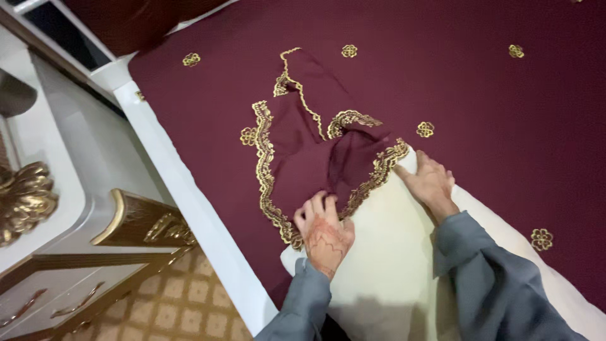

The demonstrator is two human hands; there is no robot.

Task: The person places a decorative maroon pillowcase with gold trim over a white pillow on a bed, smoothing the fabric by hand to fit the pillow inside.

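A cream pillow (385, 252) lies on a maroon bedspread (492, 101) dotted with gold flowers. A maroon pillowcase (309, 145) with gold embroidered edging is bunched over the pillow's far end. My left hand (323, 228), patterned with henna, grips the pillowcase's open edge at the pillow's left corner. My right hand (428, 182) rests on the pillow's right corner, fingers at the gold border of the pillowcase. Both arms wear grey sleeves.
The white bed frame edge (189, 208) runs diagonally at left. Beside it stands a white nightstand (57, 189) with gold trim and drawer handles. Patterned gold carpet (183, 303) shows below. A dark headboard sits at the top left.
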